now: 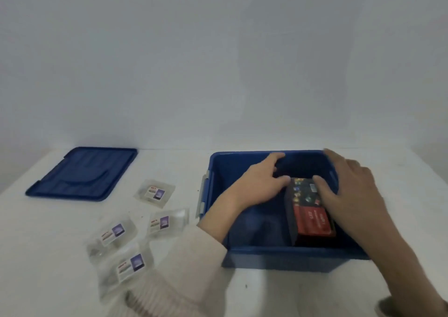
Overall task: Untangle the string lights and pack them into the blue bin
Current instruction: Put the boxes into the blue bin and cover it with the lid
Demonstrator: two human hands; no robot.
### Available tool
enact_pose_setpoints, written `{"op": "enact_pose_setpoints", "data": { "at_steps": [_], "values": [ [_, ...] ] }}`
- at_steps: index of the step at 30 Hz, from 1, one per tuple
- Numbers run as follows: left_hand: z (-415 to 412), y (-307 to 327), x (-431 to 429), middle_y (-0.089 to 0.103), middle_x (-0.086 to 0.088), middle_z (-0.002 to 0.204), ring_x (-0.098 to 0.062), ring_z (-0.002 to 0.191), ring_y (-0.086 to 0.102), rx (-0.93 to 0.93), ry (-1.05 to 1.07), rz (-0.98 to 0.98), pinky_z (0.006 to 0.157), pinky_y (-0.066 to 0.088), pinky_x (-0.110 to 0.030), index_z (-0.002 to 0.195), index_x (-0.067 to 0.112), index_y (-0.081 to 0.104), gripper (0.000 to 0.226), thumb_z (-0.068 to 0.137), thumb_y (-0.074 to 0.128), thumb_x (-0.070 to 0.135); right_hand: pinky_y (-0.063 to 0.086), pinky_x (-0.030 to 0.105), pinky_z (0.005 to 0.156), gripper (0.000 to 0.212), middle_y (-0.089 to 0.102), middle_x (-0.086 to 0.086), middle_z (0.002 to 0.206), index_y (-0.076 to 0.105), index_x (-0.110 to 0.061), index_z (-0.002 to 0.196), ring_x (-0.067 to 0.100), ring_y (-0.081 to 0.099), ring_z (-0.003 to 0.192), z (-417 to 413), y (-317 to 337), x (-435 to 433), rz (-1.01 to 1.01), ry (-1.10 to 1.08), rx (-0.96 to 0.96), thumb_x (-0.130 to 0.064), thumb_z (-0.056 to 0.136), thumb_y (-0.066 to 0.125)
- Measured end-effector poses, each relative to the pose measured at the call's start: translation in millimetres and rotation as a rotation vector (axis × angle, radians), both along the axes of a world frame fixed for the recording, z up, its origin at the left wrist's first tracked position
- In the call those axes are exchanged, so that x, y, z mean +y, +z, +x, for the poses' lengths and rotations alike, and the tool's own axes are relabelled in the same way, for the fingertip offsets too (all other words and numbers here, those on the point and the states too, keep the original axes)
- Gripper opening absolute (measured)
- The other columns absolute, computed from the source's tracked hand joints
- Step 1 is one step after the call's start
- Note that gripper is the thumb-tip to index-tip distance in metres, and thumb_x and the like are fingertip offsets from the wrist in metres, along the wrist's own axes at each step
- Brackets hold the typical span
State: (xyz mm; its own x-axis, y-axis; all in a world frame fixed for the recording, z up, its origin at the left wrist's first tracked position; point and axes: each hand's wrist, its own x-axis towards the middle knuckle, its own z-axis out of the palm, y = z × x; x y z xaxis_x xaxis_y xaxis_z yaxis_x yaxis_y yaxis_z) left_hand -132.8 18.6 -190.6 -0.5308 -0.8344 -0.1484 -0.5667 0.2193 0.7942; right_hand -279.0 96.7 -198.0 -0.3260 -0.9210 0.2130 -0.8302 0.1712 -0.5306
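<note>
both hands are down inside the bin (278, 258) at the right centre of the frame, either side of a red and black box (311, 217) of lights that lies against the bin's right wall. the left hand (261, 183) is loosely spread and grips nothing, its thumb tip just at the box's far end. the right hand (351, 190) is spread too, thumb on the box's top, fingers reaching over the rim; the blur makes it hard to say whether it presses or only touches.

from where i stand, the job looks like seating the box. push it flat into the right corner, long side along the wall, so the floor on the left is free. four clear packets (155, 193) wait on the table (48, 244) at lower left, well apart from the bin. the lid (82, 173) lies at the left edge.
</note>
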Motion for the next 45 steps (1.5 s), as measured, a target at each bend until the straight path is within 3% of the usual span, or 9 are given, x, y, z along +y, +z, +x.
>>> {"op": "enact_pose_setpoints", "data": {
  "at_steps": [6,12,17,21,27,33,37,40,45],
  "values": [
    [124.7,22.7,-5.8,0.062,0.002,0.113,-0.011,0.101,0.06,0.286,0.429,-0.239,0.087,0.053,-0.029,0.12,0.027,0.057,0.033,0.091,0.051,0.012,0.029,0.003,0.082,0.038,0.046,-0.011,0.123,0.048,-0.024,0.13,0.008,0.038,0.118,135.7,32.1,-6.6,-0.253,0.493,-0.095,-0.019,0.092,0.051],
    [235.3,-16.6,-28.5,0.059,-0.004,0.12,-0.012,0.094,0.053,-0.088,0.619,-0.276,0.077,0.039,-0.02,0.122,0.02,0.056,0.04,0.089,0.044,0.0,0.023,0.034,0.112,0.066,0.017,0.006,0.153,0.019,-0.017,0.146,0.024,0.012,0.14,258.0,-23.7,-23.7,0.162,0.723,0.005,-0.005,0.086,0.044],
    [264.4,-47.3,-46.5,0.036,-0.006,0.146,-0.021,0.132,0.034,-0.406,0.313,-0.267,0.1,0.032,-0.024,0.141,0.023,0.033,0.068,0.082,0.047,-0.008,0.003,0.054,0.114,0.078,0.004,0.014,0.156,0.004,-0.017,0.149,0.034,-0.003,0.144,268.7,-66.2,-55.3,0.458,0.591,0.277,-0.013,0.086,0.049],
    [253.0,-66.8,-63.5,0.0,-0.005,0.159,-0.025,0.146,-0.004,-0.719,-0.02,-0.253,0.117,0.01,-0.035,0.149,0.025,0.007,0.086,0.081,0.05,-0.005,0.011,0.058,0.111,0.074,0.024,0.015,0.147,0.012,-0.017,0.148,0.034,0.017,0.138,268.7,-67.6,-57.4,0.551,0.582,0.393,-0.015,0.085,0.052],
    [248.0,-75.2,-83.2,0.025,-0.007,0.152,-0.027,0.141,0.017,-0.88,-0.103,-0.292,0.115,0.017,-0.043,0.148,0.02,0.015,0.068,0.089,0.048,0.012,0.035,0.039,0.099,0.071,0.032,0.01,0.135,0.009,-0.015,0.146,0.026,0.038,0.121,265.5,-23.7,-43.5,0.419,0.525,0.354,-0.026,0.09,0.05],
    [239.3,-43.5,-83.5,0.05,-0.008,0.119,-0.026,0.107,0.053,-0.746,0.054,-0.254,0.08,0.042,-0.03,0.125,0.014,0.046,0.048,0.082,0.064,0.026,0.04,0.026,0.083,0.068,0.033,-0.006,0.128,0.006,-0.032,0.146,0.011,0.042,0.107,233.1,41.1,-31.5,0.065,0.522,0.1,-0.034,0.092,0.048],
    [210.3,23.4,-70.5,0.05,0.001,0.118,-0.014,0.101,0.052,-0.289,0.225,-0.279,0.078,0.041,-0.023,0.128,0.022,0.045,0.062,0.074,0.076,0.029,0.04,0.015,0.072,0.06,0.047,-0.015,0.11,0.036,-0.045,0.132,0.002,0.05,0.097,167.1,63.9,-39.2,-0.012,0.412,-0.46,-0.023,0.084,0.066],
    [167.2,65.4,-44.0,0.055,0.017,0.104,0.0,0.092,0.056,0.07,0.163,-0.225,0.073,0.047,-0.016,0.115,0.033,0.047,0.053,0.071,0.077,0.035,0.048,0.025,0.079,0.055,0.061,-0.003,0.104,0.051,-0.034,0.124,0.013,0.061,0.098,109.1,68.0,-42.9,-0.109,0.294,-0.817,-0.008,0.079,0.068],
    [78.6,48.4,-23.0,0.054,0.011,0.103,-0.007,0.089,0.054,-0.065,-0.133,-0.183,0.076,0.049,-0.021,0.123,0.023,0.047,0.059,0.073,0.077,0.027,0.048,0.024,0.077,0.055,0.067,0.0,0.091,0.055,-0.018,0.124,0.007,0.068,0.08,38.7,54.9,-38.4,-0.167,0.21,-1.026,-0.004,0.071,0.066]
  ]
}}
